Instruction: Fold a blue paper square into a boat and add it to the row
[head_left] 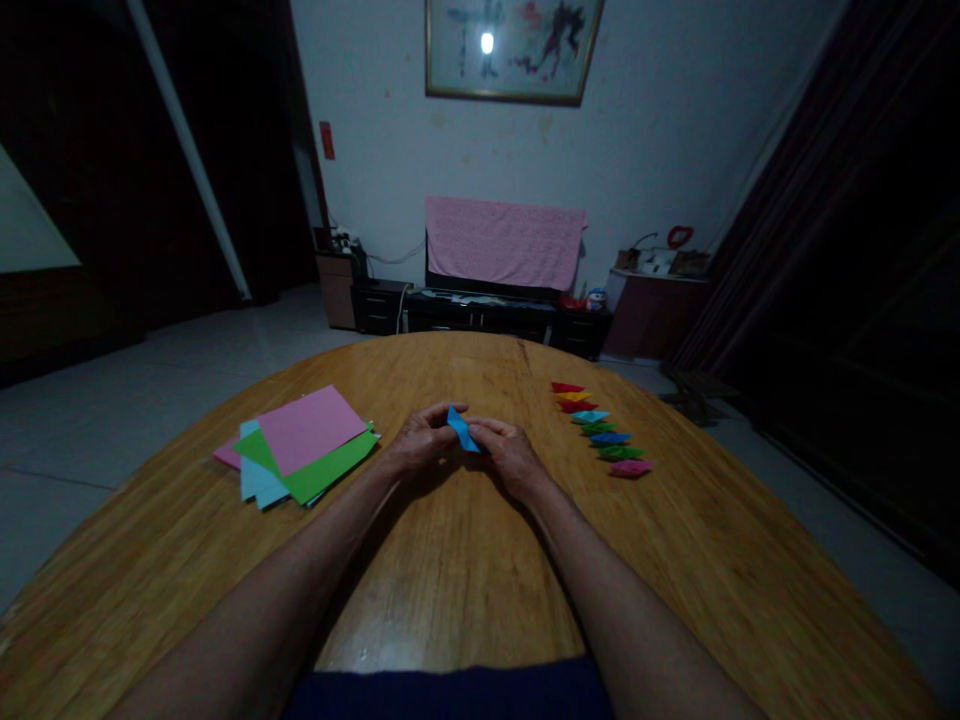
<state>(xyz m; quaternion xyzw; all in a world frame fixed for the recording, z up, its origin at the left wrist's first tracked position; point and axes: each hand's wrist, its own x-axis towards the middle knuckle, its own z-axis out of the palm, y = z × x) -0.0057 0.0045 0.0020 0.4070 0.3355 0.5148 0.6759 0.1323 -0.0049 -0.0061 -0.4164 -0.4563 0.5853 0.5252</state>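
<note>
A small folded piece of blue paper (463, 430), pointed at its ends, is held between my two hands over the middle of the table. My left hand (421, 440) grips it from the left, thumb and fingers closed on it. From the right, my right hand (510, 452) pinches its other side. To the right stands a slanting row of several small folded paper boats, from a red one (568, 388) at the far end to a pink one (630, 468) nearest me. Loose coloured sheets, with a pink sheet (313, 430) on top, lie left of my hands.
The round wooden table (450, 580) curves away in front of me. Green paper (319, 478) and light blue paper (262, 485) stick out under the pink sheet. Beyond the table are a low black cabinet (480, 318) and a pink cloth (506, 243) draped over a screen.
</note>
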